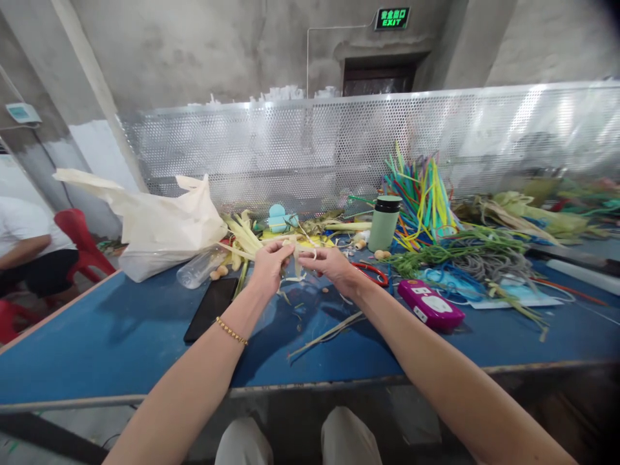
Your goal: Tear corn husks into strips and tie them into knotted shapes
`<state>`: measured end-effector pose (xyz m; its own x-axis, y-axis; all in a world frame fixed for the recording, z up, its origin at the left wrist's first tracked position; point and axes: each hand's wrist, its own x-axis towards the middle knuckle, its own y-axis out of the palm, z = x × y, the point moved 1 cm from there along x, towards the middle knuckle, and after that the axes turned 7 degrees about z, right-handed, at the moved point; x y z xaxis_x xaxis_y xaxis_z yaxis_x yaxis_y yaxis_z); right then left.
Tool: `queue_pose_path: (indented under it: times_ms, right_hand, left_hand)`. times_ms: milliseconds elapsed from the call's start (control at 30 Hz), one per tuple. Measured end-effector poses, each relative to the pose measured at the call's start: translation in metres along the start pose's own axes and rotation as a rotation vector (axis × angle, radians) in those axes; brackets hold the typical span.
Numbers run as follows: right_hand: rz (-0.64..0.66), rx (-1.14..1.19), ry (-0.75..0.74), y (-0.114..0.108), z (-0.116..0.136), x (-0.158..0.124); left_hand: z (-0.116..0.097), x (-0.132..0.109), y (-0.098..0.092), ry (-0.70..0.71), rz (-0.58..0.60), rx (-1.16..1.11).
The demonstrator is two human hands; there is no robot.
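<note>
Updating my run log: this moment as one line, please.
left hand: pinching pale strip | right hand: pinching pale strip | green tumbler: upright | black phone: flat

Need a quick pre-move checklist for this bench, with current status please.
1. Left hand on pale strip: ok, pinched at the fingertips.
2. Right hand at the strip: ok, fingers close beside the left hand's.
3. Green cup upright: ok, dark lid on.
4. Clear bottle upright: not ok, lying on its side.
5. Table below the hands free of scraps: not ok, thin stalks lie there.
6. Phone untouched by left forearm: cannot tell.
</note>
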<state>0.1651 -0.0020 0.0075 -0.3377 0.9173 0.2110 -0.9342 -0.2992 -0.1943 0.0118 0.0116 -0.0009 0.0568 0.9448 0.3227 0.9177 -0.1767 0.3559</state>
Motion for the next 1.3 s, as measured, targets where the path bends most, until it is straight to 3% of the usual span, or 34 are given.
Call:
queue_pose_path:
  times_ms: [233, 400, 667, 767, 1033, 1100, 1300]
  right_hand:
    - [0.013, 0.084, -0.043, 0.009, 0.002, -0.002]
    - [-0.054, 0.110, -0.067, 0.016, 0.006, -0.004]
    - [0.167, 0.036, -0.292, 0.014, 0.017, -0.010]
    - [0.084, -0.103, -0.328, 0.013, 0.015, -0.011]
    - [-0.370, -0.609, -0.584, -0.003, 0.014, -0.005]
    - [-0.378, -0.617, -0.578, -0.009, 0.013, -0.001]
    - [-0.307, -0.422, -0.369, -0.014, 0.001, 0.006]
  left_hand:
    - [0.003, -0.001, 0.000, 0.031, -0.045, 0.063]
    - [0.000, 0.000, -0.001, 0.081, -0.170, 0.120]
    - [-0.001, -0.001, -0.003, 0.086, -0.155, 0.160]
    - [0.002, 0.000, -0.004, 0.096, -0.169, 0.217]
    - [0.000, -0.005, 0.002, 0.030, -0.071, 0.354]
    - [-0.003, -0.007, 0.007, 0.006, 0.003, 0.359]
    - [-0.004, -0.012, 0.010, -0.053, 0.180, 0.313]
